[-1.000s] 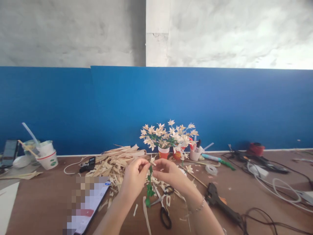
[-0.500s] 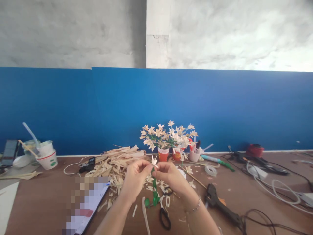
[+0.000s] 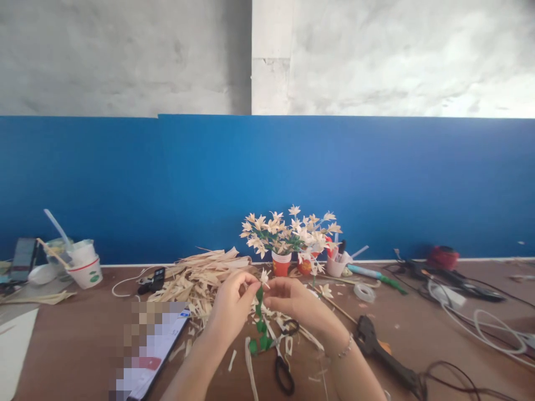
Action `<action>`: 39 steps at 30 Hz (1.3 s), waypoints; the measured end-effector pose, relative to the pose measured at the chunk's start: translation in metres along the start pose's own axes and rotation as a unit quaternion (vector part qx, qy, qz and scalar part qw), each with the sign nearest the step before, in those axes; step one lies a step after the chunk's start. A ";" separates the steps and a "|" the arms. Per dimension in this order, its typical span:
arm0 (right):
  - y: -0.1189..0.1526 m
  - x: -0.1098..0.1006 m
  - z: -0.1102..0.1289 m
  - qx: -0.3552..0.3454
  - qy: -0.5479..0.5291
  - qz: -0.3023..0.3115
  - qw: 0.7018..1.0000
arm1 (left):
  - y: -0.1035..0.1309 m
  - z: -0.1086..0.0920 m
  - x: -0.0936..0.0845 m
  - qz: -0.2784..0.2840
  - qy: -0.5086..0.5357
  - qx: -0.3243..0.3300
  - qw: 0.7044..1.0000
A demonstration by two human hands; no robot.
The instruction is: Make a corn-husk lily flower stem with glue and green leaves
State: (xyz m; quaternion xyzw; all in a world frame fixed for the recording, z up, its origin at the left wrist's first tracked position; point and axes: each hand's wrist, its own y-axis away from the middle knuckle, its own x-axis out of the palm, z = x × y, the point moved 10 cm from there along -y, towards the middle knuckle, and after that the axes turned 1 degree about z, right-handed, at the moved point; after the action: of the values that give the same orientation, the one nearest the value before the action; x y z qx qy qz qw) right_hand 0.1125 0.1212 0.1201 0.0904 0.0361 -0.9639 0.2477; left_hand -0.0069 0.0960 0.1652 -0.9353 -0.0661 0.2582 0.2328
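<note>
1. just now the right hand [image 3: 298, 301] has loosened: its thumb and forefinger stand visibly parted beside the flower, where they looked closer together half a second ago; whether a fingertip touches the flower, i cannot tell
2. the left hand [image 3: 232, 303] has kept its pinch, thumb and forefinger closed on the top of the green strip [image 3: 261, 326], right under the white flower [image 3: 264, 277]
3. so the left hand seems to bear the piece by itself, leaving the right fingers free to shift, as i judge it
4. the flower is upright between the two hands, above the table [image 3: 62, 340], with the red cup [image 3: 281, 267] of similar blooms behind it
5. the strip's curled lower end has swung slightly, uncovering more of the scissors [image 3: 278, 349]; it hangs near them, and could catch on them if lowered
</note>
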 end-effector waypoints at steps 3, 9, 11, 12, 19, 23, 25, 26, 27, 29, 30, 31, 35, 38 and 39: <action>-0.001 0.000 -0.001 -0.006 0.004 -0.005 1.000 | 0.000 0.002 -0.002 -0.012 -0.024 0.008 1.000; -0.009 0.015 0.008 -0.041 -0.096 0.000 0.995 | -0.001 -0.005 -0.005 -0.026 0.003 0.032 0.999; -0.010 0.016 0.012 -0.049 -0.128 -0.016 0.990 | -0.001 -0.006 -0.006 -0.022 0.025 0.027 0.999; -0.010 0.017 0.014 -0.052 -0.134 -0.022 0.989 | -0.001 -0.006 -0.005 -0.018 0.039 0.021 0.999; -0.008 0.014 0.010 -0.027 -0.116 -0.036 0.992 | -0.001 0.016 0.006 0.015 0.141 -0.063 0.988; -0.010 0.017 0.007 -0.027 -0.101 -0.023 0.994 | -0.001 0.017 0.006 0.006 0.133 -0.069 0.989; -0.012 0.019 0.006 -0.035 -0.093 -0.019 0.995 | -0.001 0.015 0.008 0.014 0.130 -0.065 0.989; -0.012 0.019 0.006 -0.039 -0.088 -0.016 0.995 | -0.001 0.013 0.009 0.018 0.124 -0.059 0.990; -0.012 0.019 0.006 -0.042 -0.082 -0.012 0.996 | -0.001 0.011 0.008 0.018 0.114 -0.052 0.992; -0.010 0.019 0.007 -0.047 -0.066 0.002 0.997 | -0.001 0.006 0.004 0.009 0.084 -0.032 0.996; -0.009 0.017 0.007 -0.051 -0.052 0.007 0.997 | -0.001 0.004 0.002 0.002 0.069 -0.022 0.997; -0.007 0.014 0.009 -0.059 -0.031 0.002 0.998 | -0.002 0.002 -0.001 -0.005 0.055 -0.013 0.998; 0.007 -0.009 0.034 -0.143 0.103 -0.093 0.980 | -0.002 0.000 -0.003 -0.005 0.010 0.011 1.000; 0.021 -0.004 0.061 -0.244 0.238 -0.137 0.930 | -0.001 0.000 0.002 0.018 -0.014 0.017 1.000; 0.025 0.001 0.067 -0.265 0.282 -0.144 0.911 | 0.000 0.000 0.005 0.027 -0.018 0.021 0.999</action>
State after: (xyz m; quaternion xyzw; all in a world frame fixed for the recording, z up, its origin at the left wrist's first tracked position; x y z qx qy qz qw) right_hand 0.1128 0.0914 0.1852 0.2837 0.3712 -0.8784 0.1003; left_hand -0.0030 0.0973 0.1633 -0.9268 -0.0398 0.2829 0.2438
